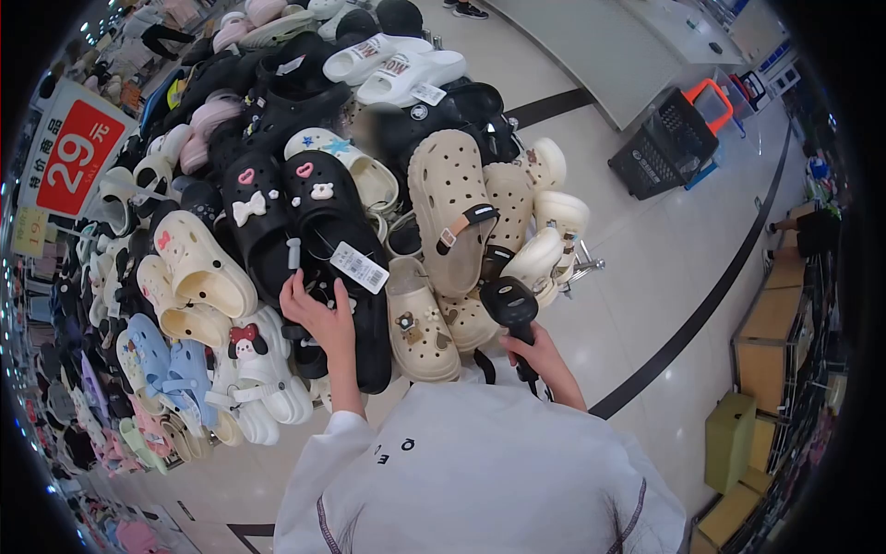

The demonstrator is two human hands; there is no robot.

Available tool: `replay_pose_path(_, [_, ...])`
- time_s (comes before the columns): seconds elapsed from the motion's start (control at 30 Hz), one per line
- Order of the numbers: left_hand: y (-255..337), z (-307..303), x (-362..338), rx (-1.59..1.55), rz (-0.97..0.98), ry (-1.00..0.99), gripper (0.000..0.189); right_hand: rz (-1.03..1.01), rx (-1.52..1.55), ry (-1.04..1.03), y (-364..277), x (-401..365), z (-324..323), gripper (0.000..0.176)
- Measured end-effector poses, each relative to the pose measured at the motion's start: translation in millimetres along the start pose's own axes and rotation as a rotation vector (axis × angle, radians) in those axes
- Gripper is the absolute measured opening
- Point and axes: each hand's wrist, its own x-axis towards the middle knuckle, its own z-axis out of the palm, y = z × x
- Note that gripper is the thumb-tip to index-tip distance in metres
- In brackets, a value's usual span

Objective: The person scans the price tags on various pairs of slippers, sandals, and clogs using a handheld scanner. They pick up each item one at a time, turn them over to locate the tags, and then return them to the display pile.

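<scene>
My right hand (543,362) is wrapped round the handle of a black barcode scanner (508,303), its head tilted towards the shoe pile. My left hand (319,316) rests over a pair of black clogs (325,198) with pink heart and white charms. Its thumb and fingers are apart, and a fingertip is at the lower end of a small grey plastic piece (293,254). Just above the thumb, a white barcode tag (360,267) hangs from the black clogs by a thin string. Beige clogs (452,208) lie between my two hands.
Clogs and slippers are heaped on the display, including white slippers (411,74), cream clogs (217,263) and blue clogs (166,360). A red price sign (78,152) stands at left. Across the floor are a black shopping basket (660,148), a counter (600,46) and cardboard boxes (771,342).
</scene>
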Motion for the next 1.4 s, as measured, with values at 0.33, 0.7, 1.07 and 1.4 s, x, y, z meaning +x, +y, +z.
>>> replay_pose_path(0.33, [110, 28, -19, -0.187, 0.153, -0.336, 0.056, -0.044, 0.143, 0.037, -13, -6, -43, 0.018])
replay_pose_path(0.7, [234, 115, -52, 0.001, -0.042, -0.307, 0.081, -0.043, -0.012, -0.098, -57, 26, -190, 0.017])
replay_pose_path(1.07, [250, 162, -52, 0.328, -0.273, -0.137, 0.075, -0.039, -0.103, -0.137, -100, 49, -340, 0.014])
replay_pose_path(1.4, [253, 168, -49, 0.285, -0.264, 0.058, 0.05, -0.097, 0.002, -0.051, -114, 58, -379, 0.012])
